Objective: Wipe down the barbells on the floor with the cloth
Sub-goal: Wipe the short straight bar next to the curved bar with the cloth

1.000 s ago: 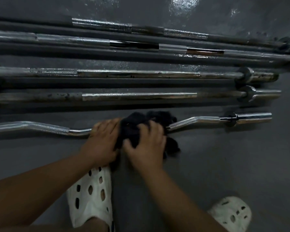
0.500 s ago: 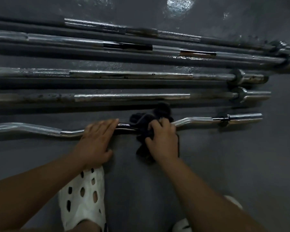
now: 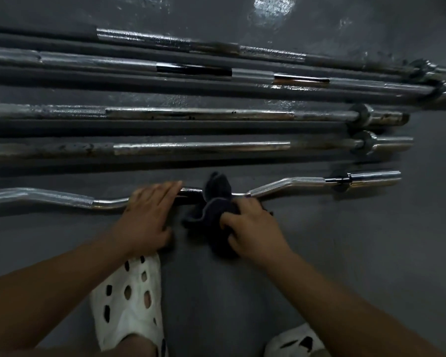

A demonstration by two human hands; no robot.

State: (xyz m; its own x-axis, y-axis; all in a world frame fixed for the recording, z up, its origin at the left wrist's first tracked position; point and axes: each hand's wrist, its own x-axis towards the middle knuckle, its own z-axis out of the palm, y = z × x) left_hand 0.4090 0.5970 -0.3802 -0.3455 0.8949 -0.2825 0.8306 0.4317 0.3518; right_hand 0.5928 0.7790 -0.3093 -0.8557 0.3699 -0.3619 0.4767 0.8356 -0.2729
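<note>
**Step in hand (judged):** wiping the middle span of the curl bar; the straight bars looked not yet reached.

- Floor [image 3: 371,253]: the bar could roll on it, so it needed downward load while being rubbed.
- Curl bar [image 3: 294,182]: lay nearest the person, running 9 to 3 o'clock just below frame centre. It would be best worked in one direction, out toward the collar [image 3: 341,180] at 3 o'clock, then along the 9 o'clock half.
- Left hand [image 3: 147,217]: lay flat with fingers straight and together, pressed on the shaft at 9 o'clock of the cloth. A sound brace, I judged.
- Right hand [image 3: 252,228]: fingers were curled, bunching the cloth at its 4 o'clock side.
- Cloth [image 3: 216,199]: draped over the shaft near frame centre. Wrapping it fully round and twisting should clean the underside too, and the loose tails might drag grit.

**Materials, textures and shapes:**

- Floor: dark grey and smooth-coated, with a glare patch at 12 o'clock.
- Straight barbells [image 3: 201,113]: several lay parallel across the upper half. They were chrome, with dull and rust-like blotches and alternating knurled and plain bands; their collars lay toward 3 o'clock.
- Curl bar: bright chrome, zigzag in outline, with knurled angled sections and a plain centre. The knurling probably holds grime.
- Clog [image 3: 129,300] at 7 o'clock: white, moulded and perforated.
- Cloth: dark, soft and crumpled.
</note>
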